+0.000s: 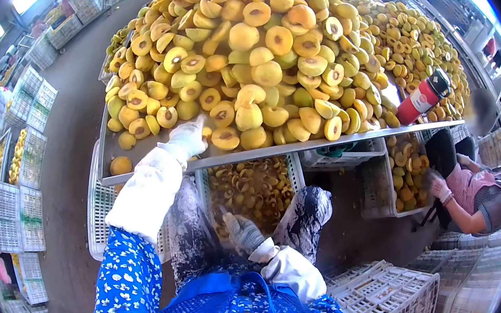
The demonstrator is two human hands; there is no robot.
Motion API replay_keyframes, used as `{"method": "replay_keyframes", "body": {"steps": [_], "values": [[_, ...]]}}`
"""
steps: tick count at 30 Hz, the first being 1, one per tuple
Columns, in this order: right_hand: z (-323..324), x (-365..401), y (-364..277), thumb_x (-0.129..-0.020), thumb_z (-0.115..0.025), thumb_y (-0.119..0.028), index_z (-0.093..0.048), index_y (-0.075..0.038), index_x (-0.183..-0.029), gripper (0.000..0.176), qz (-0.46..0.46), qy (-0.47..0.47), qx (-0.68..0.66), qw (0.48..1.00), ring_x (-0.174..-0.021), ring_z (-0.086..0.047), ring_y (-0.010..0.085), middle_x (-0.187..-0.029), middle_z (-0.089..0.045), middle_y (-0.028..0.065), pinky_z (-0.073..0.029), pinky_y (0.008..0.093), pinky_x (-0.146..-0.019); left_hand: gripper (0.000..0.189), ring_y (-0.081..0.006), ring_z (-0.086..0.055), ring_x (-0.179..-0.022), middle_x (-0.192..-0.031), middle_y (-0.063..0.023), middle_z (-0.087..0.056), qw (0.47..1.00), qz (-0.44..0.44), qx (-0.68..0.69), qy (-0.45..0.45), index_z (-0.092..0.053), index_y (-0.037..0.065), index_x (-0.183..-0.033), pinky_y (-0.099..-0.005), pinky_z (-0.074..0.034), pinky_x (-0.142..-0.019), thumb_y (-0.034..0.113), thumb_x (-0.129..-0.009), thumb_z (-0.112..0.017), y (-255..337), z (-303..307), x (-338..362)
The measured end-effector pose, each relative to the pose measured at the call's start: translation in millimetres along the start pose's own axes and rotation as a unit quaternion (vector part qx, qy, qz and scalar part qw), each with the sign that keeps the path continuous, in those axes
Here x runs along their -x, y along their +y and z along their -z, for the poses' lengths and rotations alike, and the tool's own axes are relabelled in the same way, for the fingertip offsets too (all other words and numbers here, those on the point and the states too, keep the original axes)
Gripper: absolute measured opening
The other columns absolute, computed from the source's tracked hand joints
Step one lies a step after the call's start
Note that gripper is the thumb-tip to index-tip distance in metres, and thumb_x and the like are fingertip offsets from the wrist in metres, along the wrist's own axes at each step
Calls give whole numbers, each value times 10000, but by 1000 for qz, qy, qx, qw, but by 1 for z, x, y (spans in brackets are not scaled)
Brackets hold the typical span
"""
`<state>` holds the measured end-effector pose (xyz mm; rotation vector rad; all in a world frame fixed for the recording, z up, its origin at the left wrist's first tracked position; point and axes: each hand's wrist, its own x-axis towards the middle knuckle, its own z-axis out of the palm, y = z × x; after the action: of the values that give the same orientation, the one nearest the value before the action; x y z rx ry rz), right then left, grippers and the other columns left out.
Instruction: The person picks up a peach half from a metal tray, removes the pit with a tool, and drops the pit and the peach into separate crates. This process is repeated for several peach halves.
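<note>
Halved yellow fruits with brown pit hollows, apricot- or peach-like, form a big pile (253,76) on a metal-rimmed table (301,145). My left hand (187,138), in a white glove, reaches over the front rim to the pile's lower edge. Its fingers point forward beside a fruit half (226,138), and no fruit shows in its grasp. In a greyish glove, my right hand (243,234) hovers above a crate of fruit pieces (250,187) between my knees. Its fingers are curled together; whatever they hold, if anything, is hidden.
A red bottle (423,97) with a black lid stands on the table's right side. Beyond it, a gloved person (474,197) sits by another fruit crate (406,174). White plastic crates (385,302) stand close on my right, with further stacks (19,210) across the aisle.
</note>
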<state>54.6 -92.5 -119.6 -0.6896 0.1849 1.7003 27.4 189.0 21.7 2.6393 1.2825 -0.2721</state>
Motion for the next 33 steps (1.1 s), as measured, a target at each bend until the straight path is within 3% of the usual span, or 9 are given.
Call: {"method": "replay_keyframes", "body": {"steps": [2, 4, 6, 10, 13, 17, 21, 25, 33], "values": [[-19, 12, -20, -911, -555, -186, -611, -86, -991, 140, -13, -8, -70, 997, -697, -582, 96, -814, -620, -7, -464, 222, -539, 531, -308, -600, -952, -1001, -174, -618, 998, 35, 46, 5, -421, 130, -1182, -393, -457, -840, 241, -716, -650, 8, 7, 7], [-35, 15, -26, -923, -525, -210, -598, -75, -948, 155, 180, 23, 239, 954, -668, -586, 134, -779, -613, 10, -448, 271, -517, 490, -246, -627, -906, -973, -149, -629, 953, -12, 283, 103, -469, 115, -1138, -354, -494, -760, 185, -703, -684, 2, 14, 33], [-66, 37, -48, -939, -483, -134, -591, -26, -947, 152, 317, 112, 574, 747, -739, -599, 129, -782, -605, 24, -454, 208, -587, 416, -142, -626, -766, -919, -99, -631, 758, 66, 649, 12, -519, 126, -1131, -268, -513, -595, 94, -740, -657, 2, 30, 65], [-104, 47, -56, -918, -501, -164, -540, -49, -869, 131, 436, 109, 634, 630, -613, -606, 275, -701, -607, 154, -431, 375, -499, 334, -196, -615, -664, -829, -129, -625, 481, -32, 876, 10, -530, 24, -1092, -261, -485, -535, 297, -901, -516, 10, -2, 123], [-134, 60, -65, -900, -495, -281, -508, -66, -922, 217, 370, 140, 723, 567, -594, -572, 403, -665, -582, 225, -414, 502, -491, 444, -193, -612, -679, -840, -98, -637, 494, -13, 859, 132, -572, 4, -1016, -251, -466, -529, 424, -893, -496, 35, -27, 139], [-142, 57, -59, -918, -437, -324, -495, -64, -956, 269, 379, 119, 795, 458, -556, -565, 387, -610, -560, 202, -428, 496, -497, 463, -184, -612, -746, -886, -94, -634, 475, -9, 876, 78, -573, -12, -1029, -247, -483, -605, 422, -890, -496, 37, -45, 143], [-142, 61, -51, -898, -428, -256, -389, -180, -1287, 398, 297, 95, 837, 450, -687, -594, 390, -931, -516, 234, -471, 491, -586, 489, -196, -589, -841, -966, -125, -600, 507, -36, 850, 142, -552, -36, -1067, -302, -495, -719, 415, -899, -472, 38, -73, 140], [-124, 48, -32, -916, -399, -311, -425, -117, -1220, 362, 329, 100, 823, 452, -712, -597, 405, -883, -556, 247, -469, 498, -625, 425, -206, -591, -742, -874, -132, -600, 403, 0, 903, 152, -554, -25, -1020, -304, -500, -667, 380, -912, -484, 53, -70, 150], [-137, 60, -40, -857, -489, -200, -441, -21, -1095, 302, 211, 146, 794, 551, -651, -587, 387, -767, -570, 230, -461, 471, -566, 375, -164, -575, -614, -755, -95, -607, 441, 107, 852, 263, -591, -24, -903, -263, -491, -547, 345, -911, -525, 74, -55, 156]]}}
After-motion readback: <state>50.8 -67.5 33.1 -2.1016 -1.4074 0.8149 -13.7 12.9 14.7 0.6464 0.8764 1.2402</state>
